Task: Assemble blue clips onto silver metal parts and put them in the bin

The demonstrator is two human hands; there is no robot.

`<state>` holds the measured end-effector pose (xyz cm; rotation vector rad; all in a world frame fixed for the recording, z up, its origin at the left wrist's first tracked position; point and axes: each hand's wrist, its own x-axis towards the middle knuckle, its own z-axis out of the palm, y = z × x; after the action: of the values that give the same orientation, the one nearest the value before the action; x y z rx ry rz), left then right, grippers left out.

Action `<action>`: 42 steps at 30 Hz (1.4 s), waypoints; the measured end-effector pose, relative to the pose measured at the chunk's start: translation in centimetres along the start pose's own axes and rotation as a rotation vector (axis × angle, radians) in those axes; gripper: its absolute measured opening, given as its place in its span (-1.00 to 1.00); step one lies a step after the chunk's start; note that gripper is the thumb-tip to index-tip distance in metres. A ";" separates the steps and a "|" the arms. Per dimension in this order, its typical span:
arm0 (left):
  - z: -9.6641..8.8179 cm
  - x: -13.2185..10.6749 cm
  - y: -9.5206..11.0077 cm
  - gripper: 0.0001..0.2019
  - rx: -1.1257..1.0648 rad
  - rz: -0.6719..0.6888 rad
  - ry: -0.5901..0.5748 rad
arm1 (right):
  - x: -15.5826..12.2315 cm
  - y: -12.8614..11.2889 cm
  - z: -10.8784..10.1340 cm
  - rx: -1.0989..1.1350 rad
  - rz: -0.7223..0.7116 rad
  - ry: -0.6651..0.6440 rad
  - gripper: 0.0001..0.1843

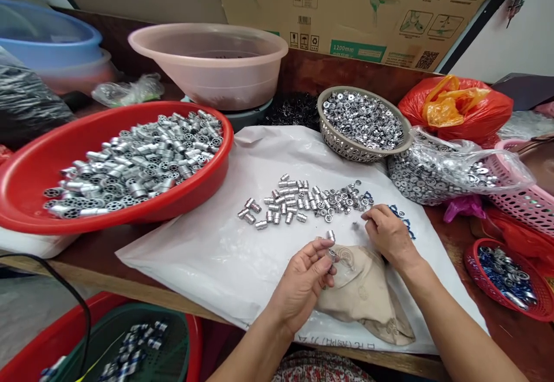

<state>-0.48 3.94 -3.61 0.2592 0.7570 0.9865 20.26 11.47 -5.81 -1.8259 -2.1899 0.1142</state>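
Note:
My left hand (305, 272) is closed, with small silver metal cylinders pinched between its thumb and fingers. One silver cylinder (331, 235) sticks up above the fingertips. To its right, my right hand (392, 236) has its fingers curled together; whatever is in them is hidden. A small blurred metal piece (355, 226) shows just left of those fingertips. Beyond both hands, several silver cylinders (283, 197) and small ring-shaped metal parts (341, 199) lie loose on a white plastic sheet (208, 255). Blue rings (402, 220) lie behind the right hand. A beige cloth (359, 295) lies beneath the hands.
A red basin (26, 197) of metal cylinders stands left. Behind are a pink basin (216, 76) and a grey basket (346, 150) of small parts. On the right are a clear bag (433, 174) of discs and a red basket (485, 289). Another basin (194, 336) sits below the table edge.

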 end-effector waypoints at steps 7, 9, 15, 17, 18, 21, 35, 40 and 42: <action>-0.6 0.2 0.0 -0.67 -0.055 -0.015 0.049 | -0.7 0.4 0.5 0.201 0.000 0.046 -0.73; -1.0 0.1 0.2 -0.67 -0.074 -0.011 0.078 | -0.6 0.4 0.0 0.243 -0.003 0.004 -0.77; -1.7 0.0 0.4 -0.68 -0.107 -0.008 0.097 | 0.0 -1.8 -1.4 0.312 -0.082 -0.232 -0.83; -1.7 0.0 0.4 -0.68 -0.107 -0.005 0.092 | 0.3 -2.6 -1.1 0.306 -0.102 -0.279 -0.82; -1.6 0.0 0.4 -0.68 -0.108 -0.006 0.091 | 0.6 -3.0 -0.9 0.300 -0.111 -0.294 -0.82; -1.3 -0.1 0.4 -0.67 -0.121 -0.018 0.085 | 1.2 -3.8 -0.5 0.271 -0.104 -0.292 -0.84; -0.9 0.2 0.0 -0.72 -0.141 -0.040 -0.020 | -6.1 -8.3 -3.3 0.514 -0.288 0.055 -0.67; -0.8 -0.1 0.0 -0.77 -0.168 -0.039 -0.066 | -6.0 -7.4 -3.5 0.669 -0.149 -0.076 -0.78; -0.7 -0.2 0.0 -0.78 -0.168 -0.036 -0.077 | -5.9 -7.3 -3.6 0.699 -0.117 -0.083 -0.77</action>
<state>-1.06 3.66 -4.01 0.1367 0.6030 0.9943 15.20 3.83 -1.55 -1.3108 -1.9431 0.8253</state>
